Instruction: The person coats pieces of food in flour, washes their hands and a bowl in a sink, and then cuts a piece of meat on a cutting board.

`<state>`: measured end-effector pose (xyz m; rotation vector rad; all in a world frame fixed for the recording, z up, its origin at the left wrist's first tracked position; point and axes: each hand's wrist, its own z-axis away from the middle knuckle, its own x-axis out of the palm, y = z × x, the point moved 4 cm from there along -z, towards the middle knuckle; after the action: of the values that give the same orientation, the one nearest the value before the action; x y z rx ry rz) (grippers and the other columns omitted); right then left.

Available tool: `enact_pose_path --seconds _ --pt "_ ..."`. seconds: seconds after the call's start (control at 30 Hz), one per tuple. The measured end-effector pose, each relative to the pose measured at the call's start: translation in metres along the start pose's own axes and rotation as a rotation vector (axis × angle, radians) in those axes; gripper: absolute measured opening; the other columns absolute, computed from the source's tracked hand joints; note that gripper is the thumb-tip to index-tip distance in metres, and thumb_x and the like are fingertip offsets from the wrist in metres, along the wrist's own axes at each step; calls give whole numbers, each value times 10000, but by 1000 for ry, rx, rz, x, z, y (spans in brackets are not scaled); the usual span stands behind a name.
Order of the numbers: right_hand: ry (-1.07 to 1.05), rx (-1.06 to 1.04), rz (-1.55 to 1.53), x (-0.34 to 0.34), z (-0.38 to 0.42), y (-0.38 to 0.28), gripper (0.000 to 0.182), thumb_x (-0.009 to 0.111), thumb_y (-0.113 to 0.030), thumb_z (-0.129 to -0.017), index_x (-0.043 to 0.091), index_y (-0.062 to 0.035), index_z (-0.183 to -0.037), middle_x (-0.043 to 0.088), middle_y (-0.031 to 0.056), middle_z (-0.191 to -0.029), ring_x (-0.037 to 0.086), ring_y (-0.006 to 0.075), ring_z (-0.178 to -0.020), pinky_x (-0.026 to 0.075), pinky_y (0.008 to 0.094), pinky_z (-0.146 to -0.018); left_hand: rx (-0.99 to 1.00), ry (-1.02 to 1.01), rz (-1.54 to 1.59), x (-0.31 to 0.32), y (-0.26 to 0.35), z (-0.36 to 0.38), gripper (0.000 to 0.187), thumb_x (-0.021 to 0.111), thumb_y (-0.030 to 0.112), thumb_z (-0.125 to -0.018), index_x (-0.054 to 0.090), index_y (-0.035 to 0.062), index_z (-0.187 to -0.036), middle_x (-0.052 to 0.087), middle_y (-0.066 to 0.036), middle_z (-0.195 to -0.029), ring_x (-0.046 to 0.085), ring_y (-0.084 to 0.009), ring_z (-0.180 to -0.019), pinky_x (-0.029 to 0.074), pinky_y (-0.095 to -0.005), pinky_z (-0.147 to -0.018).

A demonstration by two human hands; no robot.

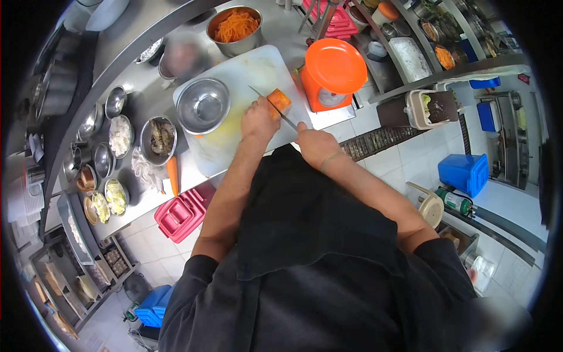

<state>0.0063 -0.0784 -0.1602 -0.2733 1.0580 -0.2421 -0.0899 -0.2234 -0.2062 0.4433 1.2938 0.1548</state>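
Observation:
On a white cutting board (264,67) lies an orange carrot piece (280,100). My left hand (258,120) presses on the carrot piece from its near side. My right hand (314,144) grips the handle of a knife (271,105), whose blade runs across the carrot piece toward the far left. An empty steel bowl (203,105) stands on the board's left part, just left of my left hand.
A steel bowl of shredded carrot (235,28) sits beyond the board. An orange kitchen scale (332,73) stands right of it. Several small bowls of ingredients (121,136) line the counter's left, with a whole carrot (172,175) at its edge. Blue bins (464,173) stand on the floor.

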Motion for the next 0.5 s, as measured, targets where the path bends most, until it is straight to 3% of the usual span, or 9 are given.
enact_pose_path --seconds 0.2,0.5 --pt "44 -41 -74 33 -34 7 209 431 -142 -989 520 3 -1109 714 259 -978 706 424 -937 546 526 -818 -5 23 14 2 -1 1 630 893 280 -666 526 52 -1124 679 -185 -1077 679 -387 -1013 555 -467 -900" --pt "118 -77 -85 7 -41 -1 216 424 -140 -985 528 3 -1108 716 249 -970 709 416 -924 552 521 -804 -27 57 84 -9 4 18 727 895 338 -661 516 14 -1190 644 -224 -1153 652 -391 -1061 546 -465 -904"
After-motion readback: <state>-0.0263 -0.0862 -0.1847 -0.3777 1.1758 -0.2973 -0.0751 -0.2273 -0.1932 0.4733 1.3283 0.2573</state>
